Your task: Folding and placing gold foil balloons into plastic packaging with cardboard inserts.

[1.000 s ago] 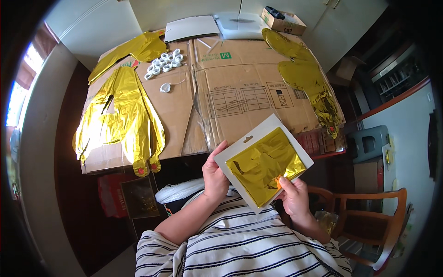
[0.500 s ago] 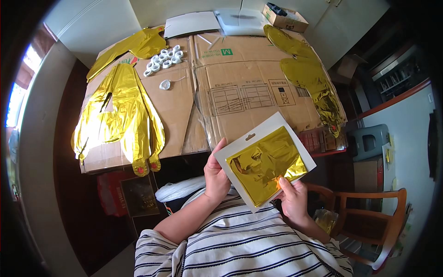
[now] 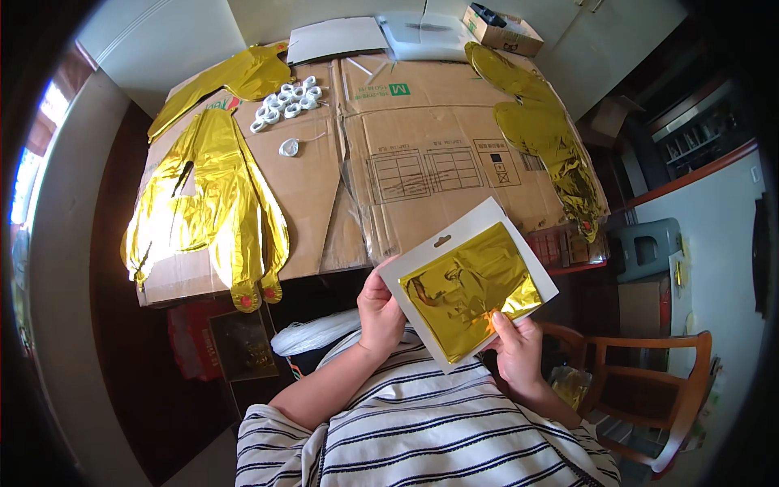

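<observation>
In front of my body I hold a white hang-hole card (image 3: pixel 461 230) with a folded gold foil balloon (image 3: pixel 466 292) lying on its face. The card is tilted, its hole toward the upper left. Fingers of my left hand (image 3: pixel 380 308) grip its left edge. My right hand (image 3: pixel 517 347) pinches the lower right side, thumb on the gold foil and fingers behind the card, mostly hidden. Flat gold foil balloons (image 3: pixel 215 195) hang partly over the table's left front edge. Another gold balloon (image 3: pixel 531 126) lies along the right side.
Cardboard sheets (image 3: pixel 422 122) cover the table. Several small white ribbon rolls (image 3: pixel 288 105) sit at the back left, with one roll (image 3: pixel 289 148) nearer. A cardboard box (image 3: pixel 507 36) stands at the far right corner. A wooden chair (image 3: pixel 649 345) is to my right; white strands (image 3: pixel 316 331) hang beside my left forearm.
Both hands and the card stay nearly where they were. The view has shifted very slightly; nothing was taken or let go.
</observation>
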### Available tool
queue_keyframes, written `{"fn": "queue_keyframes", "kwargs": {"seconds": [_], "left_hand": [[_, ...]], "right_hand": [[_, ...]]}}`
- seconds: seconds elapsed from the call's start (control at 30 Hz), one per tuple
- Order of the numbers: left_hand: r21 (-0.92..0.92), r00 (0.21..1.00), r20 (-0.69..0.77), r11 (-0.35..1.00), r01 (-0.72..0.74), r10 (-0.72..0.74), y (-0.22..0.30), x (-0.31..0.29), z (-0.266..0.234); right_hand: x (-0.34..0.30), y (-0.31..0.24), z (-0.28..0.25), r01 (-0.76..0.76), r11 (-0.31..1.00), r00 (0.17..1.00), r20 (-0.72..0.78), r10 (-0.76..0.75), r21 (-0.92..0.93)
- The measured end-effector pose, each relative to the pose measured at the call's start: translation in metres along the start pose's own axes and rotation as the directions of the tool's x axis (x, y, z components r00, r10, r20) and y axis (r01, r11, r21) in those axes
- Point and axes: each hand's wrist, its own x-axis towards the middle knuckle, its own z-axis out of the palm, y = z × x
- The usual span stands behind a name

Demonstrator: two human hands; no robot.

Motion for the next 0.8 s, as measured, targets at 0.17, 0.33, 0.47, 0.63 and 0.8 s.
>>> {"fn": "queue_keyframes", "kwargs": {"seconds": [0.17, 0.33, 0.47, 0.63, 0.8], "left_hand": [[0.036, 0.999, 0.001, 0.998, 0.051, -0.051, 0.003, 0.000, -0.012], [0.031, 0.998, 0.040, 0.999, 0.044, -0.045, 0.008, -0.003, -0.014], [0.071, 1.000, 0.006, 0.997, 0.019, -0.020, 0.011, -0.004, -0.009], [0.076, 1.000, -0.015, 0.997, -0.020, 0.021, 0.011, -0.006, -0.004], [0.047, 1.000, -0.001, 0.999, -0.025, 0.025, 0.002, -0.008, -0.005]], "right_hand": [[-0.001, 0.000, -0.006, -0.035, 0.999, 0.999, 0.009, 0.035, -0.003], [-0.004, 0.002, 0.001, -0.166, 0.971, 0.986, 0.019, 0.165, 0.170], [-0.008, 0.001, 0.005, -0.163, 0.968, 0.986, 0.001, 0.166, 0.192], [-0.012, 0.006, 0.003, -0.103, 0.985, 0.994, -0.027, 0.108, 0.141], [-0.011, 0.005, 0.006, -0.092, 0.983, 0.994, -0.036, 0.099, 0.160]]}}
